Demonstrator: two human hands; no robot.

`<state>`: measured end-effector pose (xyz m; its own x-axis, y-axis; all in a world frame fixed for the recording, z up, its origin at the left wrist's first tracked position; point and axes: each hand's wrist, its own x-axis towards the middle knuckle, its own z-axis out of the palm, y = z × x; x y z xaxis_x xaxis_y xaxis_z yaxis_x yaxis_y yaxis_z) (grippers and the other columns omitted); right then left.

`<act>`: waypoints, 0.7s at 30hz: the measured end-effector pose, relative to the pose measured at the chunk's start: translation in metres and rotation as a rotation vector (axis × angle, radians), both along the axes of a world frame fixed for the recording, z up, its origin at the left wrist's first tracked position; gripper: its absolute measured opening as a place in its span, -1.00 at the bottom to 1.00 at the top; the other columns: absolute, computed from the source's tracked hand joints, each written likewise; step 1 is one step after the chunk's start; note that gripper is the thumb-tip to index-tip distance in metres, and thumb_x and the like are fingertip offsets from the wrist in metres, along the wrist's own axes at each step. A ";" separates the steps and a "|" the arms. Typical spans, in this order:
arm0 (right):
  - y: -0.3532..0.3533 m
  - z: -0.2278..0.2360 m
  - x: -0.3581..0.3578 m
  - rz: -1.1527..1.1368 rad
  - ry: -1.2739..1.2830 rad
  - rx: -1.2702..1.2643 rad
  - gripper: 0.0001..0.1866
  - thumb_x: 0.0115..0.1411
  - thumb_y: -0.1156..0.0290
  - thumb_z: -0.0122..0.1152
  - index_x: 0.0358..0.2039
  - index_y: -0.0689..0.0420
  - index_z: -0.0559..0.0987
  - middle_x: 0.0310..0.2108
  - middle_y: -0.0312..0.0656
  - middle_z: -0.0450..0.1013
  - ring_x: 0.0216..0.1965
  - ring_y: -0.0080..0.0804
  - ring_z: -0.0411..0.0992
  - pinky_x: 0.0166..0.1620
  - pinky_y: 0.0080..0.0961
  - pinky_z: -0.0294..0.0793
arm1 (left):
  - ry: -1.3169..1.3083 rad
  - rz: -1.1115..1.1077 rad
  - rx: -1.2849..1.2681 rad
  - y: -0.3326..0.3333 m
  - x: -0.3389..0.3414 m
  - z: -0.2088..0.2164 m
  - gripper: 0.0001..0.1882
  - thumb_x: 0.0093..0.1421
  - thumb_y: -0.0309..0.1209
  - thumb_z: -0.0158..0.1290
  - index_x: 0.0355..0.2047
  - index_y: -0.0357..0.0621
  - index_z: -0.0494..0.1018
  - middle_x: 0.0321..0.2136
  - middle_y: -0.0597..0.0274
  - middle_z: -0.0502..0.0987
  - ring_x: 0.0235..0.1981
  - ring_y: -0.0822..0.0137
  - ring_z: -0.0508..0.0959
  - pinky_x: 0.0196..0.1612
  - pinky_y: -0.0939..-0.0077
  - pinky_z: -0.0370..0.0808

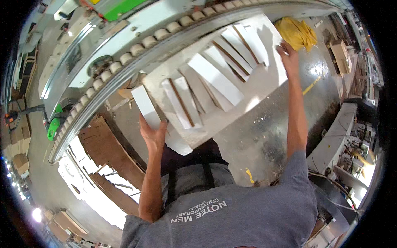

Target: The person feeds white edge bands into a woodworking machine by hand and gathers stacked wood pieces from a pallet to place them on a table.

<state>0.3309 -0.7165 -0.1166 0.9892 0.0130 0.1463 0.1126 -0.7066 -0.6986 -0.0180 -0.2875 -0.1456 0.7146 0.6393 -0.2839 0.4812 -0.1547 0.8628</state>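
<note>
My left hand [153, 134] is closed around the lower end of a short white board strip [145, 105], held beside the near left end of a large pale panel [256, 84]. Across that panel lie several white strips [217, 80], side by side at slightly different angles; some show brown edges [180, 103]. On the far right, my right hand [288, 58] has its fingers bent at the panel's edge and grips it there. What holds the panel up from below is hidden.
A machine rail with a row of pale rollers [149, 41] curves behind the panel. Yellow cloth [295, 33] lies past the right end. Stacked brown and white boards [109, 153] stand low on the left. To the right is a grey machine housing [335, 138] with cables.
</note>
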 end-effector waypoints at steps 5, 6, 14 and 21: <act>0.155 0.091 -0.178 -0.120 -0.019 0.350 -0.56 0.29 0.32 0.22 0.13 0.27 0.51 -0.01 -0.09 0.53 -0.01 -0.42 0.47 0.04 -0.47 0.47 | -0.064 -0.128 0.061 0.063 -0.045 0.049 -0.30 -0.09 -0.51 0.25 0.10 -0.36 0.28 -0.16 -0.08 0.44 -0.19 0.14 0.51 -0.11 0.26 0.49; 0.165 0.071 -0.208 0.166 -0.110 0.461 -0.60 0.29 0.39 0.18 0.11 0.24 0.53 -0.02 -0.11 0.53 -0.02 -0.42 0.48 0.04 -0.45 0.49 | -0.051 -0.225 0.031 0.082 -0.046 0.064 -0.30 -0.10 -0.50 0.26 0.10 -0.37 0.31 -0.18 -0.08 0.44 -0.19 0.12 0.51 -0.12 0.25 0.50; 0.492 0.033 -0.347 0.515 0.356 0.702 -0.63 0.26 0.43 0.25 0.07 0.21 0.54 -0.10 -0.14 0.55 -0.11 -0.42 0.54 -0.08 -0.46 0.56 | -0.228 -0.449 0.483 0.309 -0.035 0.131 -0.19 -0.11 -0.48 0.32 0.20 -0.31 0.31 -0.12 -0.18 0.54 -0.09 -0.13 0.56 -0.01 0.14 0.51; 0.666 0.060 -0.303 0.494 0.511 0.833 -0.56 0.30 0.39 0.23 0.16 0.25 0.45 -0.07 -0.19 0.51 -0.15 -0.54 0.49 -0.18 -0.55 0.53 | -0.319 -0.534 0.685 0.448 0.036 0.123 -0.39 -0.13 -0.55 0.28 0.04 -0.27 0.51 -0.09 -0.06 0.53 -0.02 -0.05 0.48 0.06 0.21 0.46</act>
